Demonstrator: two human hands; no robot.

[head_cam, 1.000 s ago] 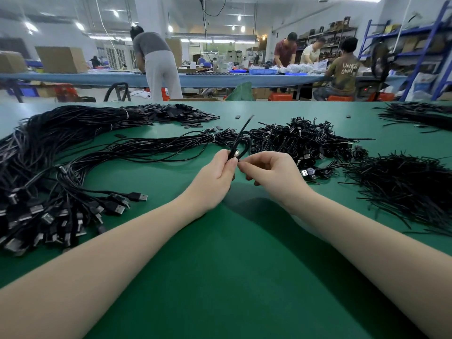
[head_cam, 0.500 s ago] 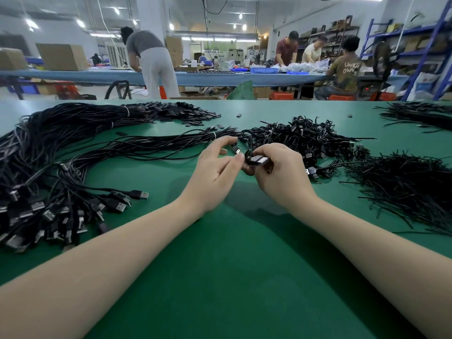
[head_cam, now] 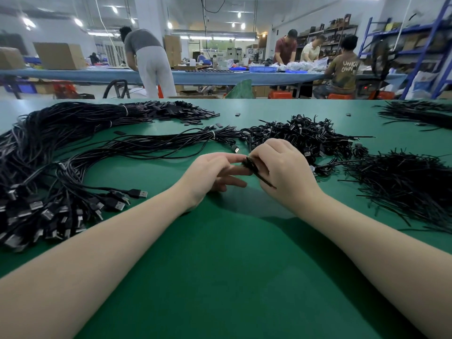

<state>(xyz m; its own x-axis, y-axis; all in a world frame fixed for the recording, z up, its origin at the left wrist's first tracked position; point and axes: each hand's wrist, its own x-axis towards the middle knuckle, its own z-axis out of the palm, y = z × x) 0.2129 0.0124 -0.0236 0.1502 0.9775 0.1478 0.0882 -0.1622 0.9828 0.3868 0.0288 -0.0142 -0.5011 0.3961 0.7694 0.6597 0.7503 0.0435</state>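
Coiled cable (head_cam: pixel 247 163): black, smooth-jacketed, wound into a small tight hank, with a thin stiff tie tail jutting down and to the right; located over mid-bench, just above the surface, between both hands. Left hand (head_cam: pixel 212 173): fingers mostly straight, the top two digits pinched on the hank's left end, the others spread below it. Right hand (head_cam: pixel 286 172): fingers curled and clamped round the hank's right side, knuckles up. Bench (head_cam: pixel 232 265): flat matte green covering, far edge straight across the full view. Left of the hands, well apart: long cables (head_cam: pixel 73 162) in sweeping loops, ending in a dense heap of rectangular metal-tipped USB plugs (head_cam: pixel 49 211). Behind the right hand, near: tangled mound of small coiled hanks (head_cam: pixel 305 133). To the right, near the right forearm: bristly heap of thin black tie wires (head_cam: pixel 403 187). Just beyond the left fingertips: one loose connector (head_cam: pixel 236 150). Widest bare stretch of green: between and below the forearms; narrower lanes between the heaps.
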